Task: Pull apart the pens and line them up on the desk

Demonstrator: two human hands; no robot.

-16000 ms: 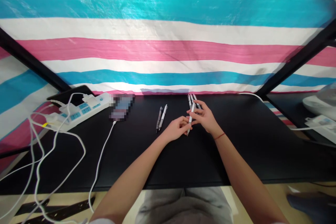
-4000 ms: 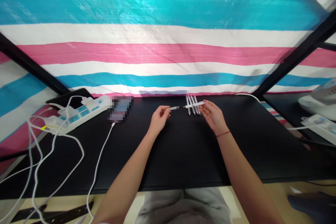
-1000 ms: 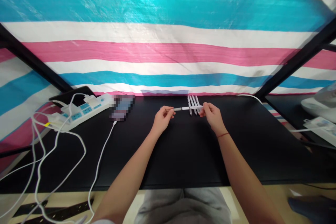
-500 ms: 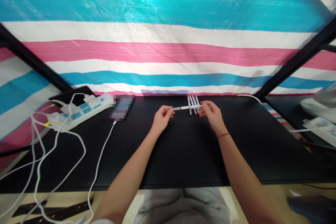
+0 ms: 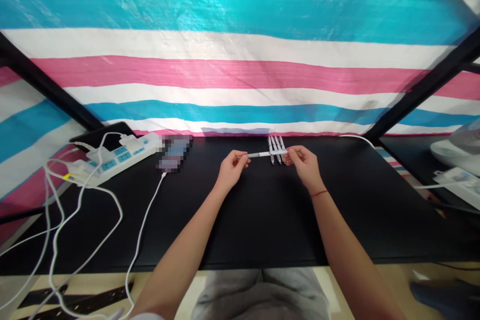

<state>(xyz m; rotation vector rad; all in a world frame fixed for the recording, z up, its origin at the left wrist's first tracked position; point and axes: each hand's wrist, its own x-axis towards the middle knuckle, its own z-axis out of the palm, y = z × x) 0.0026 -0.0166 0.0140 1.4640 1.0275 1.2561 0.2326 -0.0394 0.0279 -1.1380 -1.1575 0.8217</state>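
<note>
A slim white pen (image 5: 264, 154) with a greyish section on its left is held level above the black table (image 5: 262, 220). My left hand (image 5: 233, 167) pinches its left end between thumb and fingers. The right end is pinched by my right hand (image 5: 303, 164), which has a thin red band at the wrist. Just behind the held pen, several white pens (image 5: 275, 144) lie side by side on the table, pointing toward me; the held pen crosses in front of them and hides part of them.
On the left are a white power strip (image 5: 122, 160) with plugs, tangled white cables (image 5: 120, 210), a black object (image 5: 99, 135) behind it and a blurred phone (image 5: 174, 153) on a cable. Another power strip (image 5: 459, 185) is at far right. A striped sheet (image 5: 240, 75) hangs behind.
</note>
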